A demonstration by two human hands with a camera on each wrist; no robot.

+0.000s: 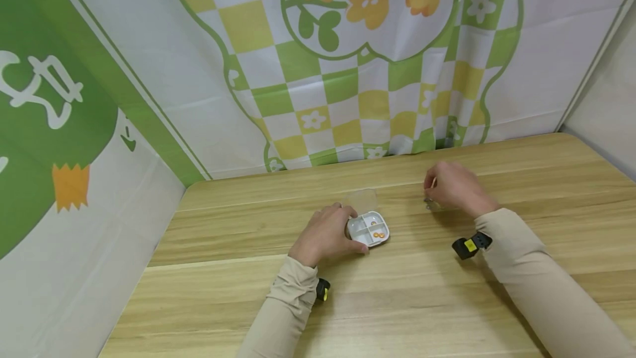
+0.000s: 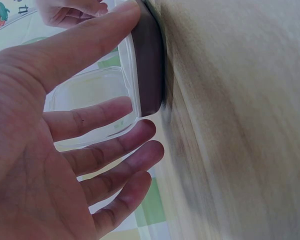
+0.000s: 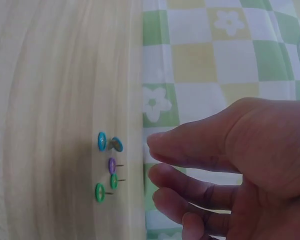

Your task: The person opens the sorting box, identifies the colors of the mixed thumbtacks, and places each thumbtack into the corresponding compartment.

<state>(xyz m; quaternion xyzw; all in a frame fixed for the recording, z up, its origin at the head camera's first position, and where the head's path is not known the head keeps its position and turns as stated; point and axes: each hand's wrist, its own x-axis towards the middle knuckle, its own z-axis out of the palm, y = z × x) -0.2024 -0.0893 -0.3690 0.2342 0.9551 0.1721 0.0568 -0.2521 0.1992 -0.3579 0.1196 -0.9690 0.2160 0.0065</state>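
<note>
A small white pill box, divided into compartments, lies on the table with its clear lid tipped open away from me. My left hand holds it from the left, thumb along the near side and index finger at the far corner. The left wrist view shows the box's dark outer wall. Orange thumbtacks sit in the near right compartment, and one more small piece in the far right one. My right hand hovers close over several thumbtacks, rimmed blue, purple and green. Its thumb and fingertips are apart, nothing showing between them.
The wooden table runs back to a hanging cloth with a green, yellow and white check pattern. A white and green panel stands along the left side. Each wrist wears a black strap.
</note>
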